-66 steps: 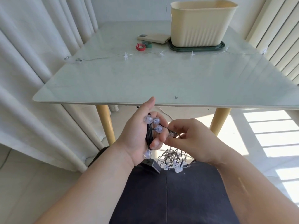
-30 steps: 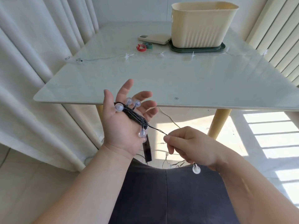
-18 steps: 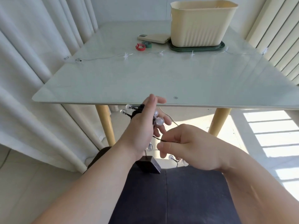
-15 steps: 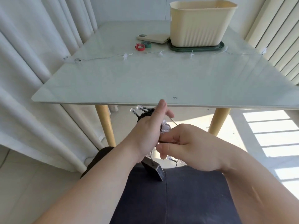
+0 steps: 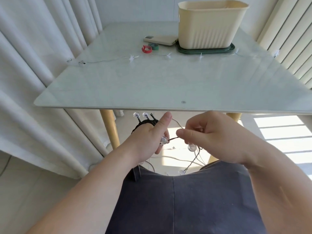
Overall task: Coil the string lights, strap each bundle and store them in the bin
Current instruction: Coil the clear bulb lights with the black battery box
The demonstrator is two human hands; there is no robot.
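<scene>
Dark-wire string of clear globe bulbs [image 5: 145, 123]: coil wound round my left hand [image 5: 146, 141], which grips it below the pale glass worktop's [image 5: 152, 88] near edge. My right hand [image 5: 216, 137] pinches the loose run. Judgement: lay taut, even turns, since bulbs may snag.

Lights [image 5: 146, 122] round left hand [image 5: 148, 140], right hand [image 5: 215, 141] pinching

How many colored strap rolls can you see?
2: the red strap beside the green strap, both on the table left of the bin. More could be inside the bin.
</scene>
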